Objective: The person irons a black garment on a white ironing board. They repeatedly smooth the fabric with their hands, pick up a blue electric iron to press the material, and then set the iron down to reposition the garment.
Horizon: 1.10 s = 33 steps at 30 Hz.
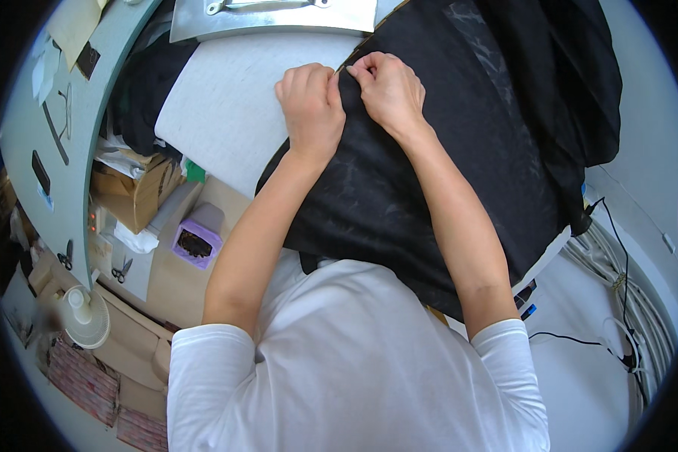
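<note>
A large piece of black cloth is draped over a pale padded board and hangs down toward my body. Its left edge, with a thin tan line along it, runs up between my hands. My left hand is closed at that edge, thumb against curled fingers. Just to its right, my right hand pinches the same cloth between thumb and fingertips. The two hands are close together but apart. Beyond them, a shiny metal plate with a handle-like bracket lies at the far end of the board.
On the left is a grey-green table holding scissors and papers. Below the board stand a cardboard box and a purple bin. A white fan is at lower left. Cables and a coiled hose lie at right.
</note>
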Available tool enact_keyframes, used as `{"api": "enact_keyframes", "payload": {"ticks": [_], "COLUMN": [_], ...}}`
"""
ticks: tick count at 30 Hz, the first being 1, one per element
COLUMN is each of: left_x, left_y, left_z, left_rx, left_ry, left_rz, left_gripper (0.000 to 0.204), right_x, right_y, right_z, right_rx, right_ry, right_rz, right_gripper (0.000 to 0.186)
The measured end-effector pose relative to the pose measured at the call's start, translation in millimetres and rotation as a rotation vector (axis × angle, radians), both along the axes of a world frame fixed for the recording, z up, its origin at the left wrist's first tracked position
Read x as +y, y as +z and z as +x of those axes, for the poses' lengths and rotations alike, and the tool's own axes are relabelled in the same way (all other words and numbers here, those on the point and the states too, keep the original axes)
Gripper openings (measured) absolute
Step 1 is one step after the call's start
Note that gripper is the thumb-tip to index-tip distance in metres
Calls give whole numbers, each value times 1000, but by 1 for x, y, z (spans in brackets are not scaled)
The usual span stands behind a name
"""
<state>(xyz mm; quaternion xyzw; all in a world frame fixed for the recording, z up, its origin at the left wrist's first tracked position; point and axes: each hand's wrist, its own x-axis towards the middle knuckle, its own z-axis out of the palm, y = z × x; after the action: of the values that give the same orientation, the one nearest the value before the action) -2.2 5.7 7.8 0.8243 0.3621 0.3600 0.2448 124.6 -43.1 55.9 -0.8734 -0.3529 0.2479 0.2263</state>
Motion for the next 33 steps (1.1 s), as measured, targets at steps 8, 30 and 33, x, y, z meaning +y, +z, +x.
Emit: {"api": "enact_keyframes", "payload": {"ticks": [8,30,33], "left_x": [-22,-24,-31], "left_y": [5,8,13], "left_z": [-7,-4,1], "left_rx": [68,280,340], "left_ry": [-194,-243,-217], "left_rz": [114,168,184], "left_gripper": [26,23,29], "right_x": [4,-267,-266], "right_y": [1,12,18], "right_z": [0,22,33], "right_rx": [-17,-284,-235], "right_ry": [38,-188,-233], "right_rz": [-43,42,-19], "right_gripper": [24,16,20]}}
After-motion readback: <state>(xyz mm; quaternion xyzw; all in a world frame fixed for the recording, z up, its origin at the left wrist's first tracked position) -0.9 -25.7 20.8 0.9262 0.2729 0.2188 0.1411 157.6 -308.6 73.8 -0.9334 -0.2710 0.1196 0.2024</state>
